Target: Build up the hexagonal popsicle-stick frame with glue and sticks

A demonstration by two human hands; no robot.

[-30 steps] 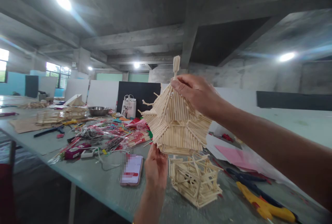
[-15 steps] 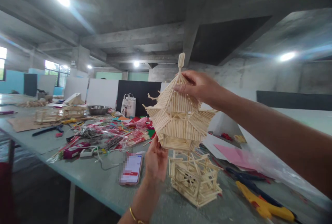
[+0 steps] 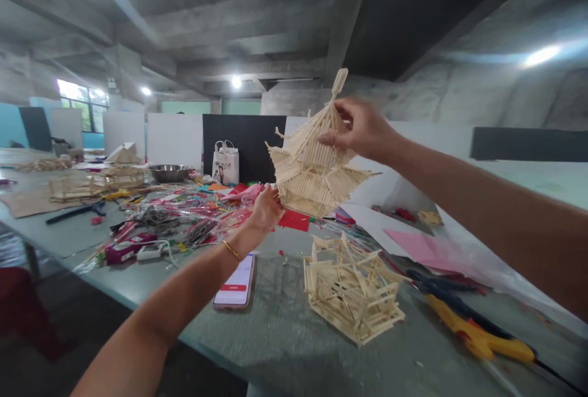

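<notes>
I hold a two-tiered roof made of wooden sticks (image 3: 312, 170) up in the air, tilted to the right. My right hand (image 3: 361, 130) pinches its upper slope just below the flat finial. My left hand (image 3: 265, 208) grips the lower left edge of the roof from beneath; a thin bangle circles that wrist. Below the roof, on the grey table (image 3: 280, 336), stands a stick-built base frame (image 3: 351, 290), apart from the roof.
A phone (image 3: 236, 287) lies screen-up left of the frame. Yellow-handled pliers (image 3: 478, 336) lie to the right beside pink paper (image 3: 416, 244). A heap of packets and wires (image 3: 169, 228), a metal bowl (image 3: 169, 172), a paper bag (image 3: 225, 167) and other stick models (image 3: 87, 185) cover the table's left.
Both hands have lifted the stick roof higher and away from the base frame and tilted it rightward. My left arm has stretched out further. The camera view has shifted.
</notes>
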